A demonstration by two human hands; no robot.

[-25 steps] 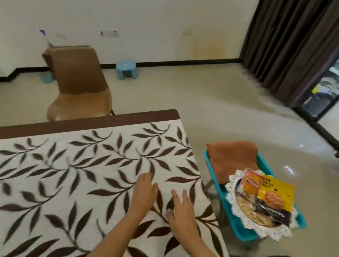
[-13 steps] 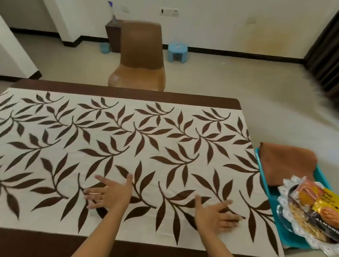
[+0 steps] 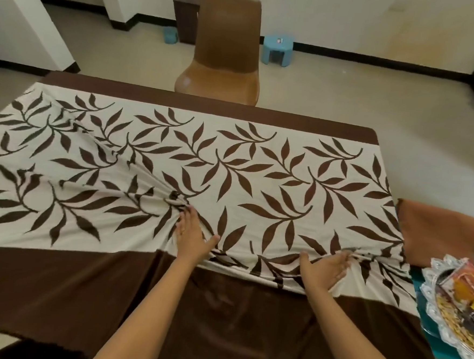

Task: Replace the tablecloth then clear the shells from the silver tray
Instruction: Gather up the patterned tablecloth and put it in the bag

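The left hand (image 3: 191,232) and right hand (image 3: 323,272) press flat, fingers straight, apparently gripping nothing, bunching the cream, brown-leafed tablecloth (image 3: 231,165) beneath. Gather evenly inward to strip it, clear of the scalloped silver tray (image 3: 425,293) far right.

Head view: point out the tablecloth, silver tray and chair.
tablecloth (image 3: 232,156), head view, flat leaf-print middle.
silver tray (image 3: 428,293), head view, lacy left rim.
chair (image 3: 226,38), head view, backrest.
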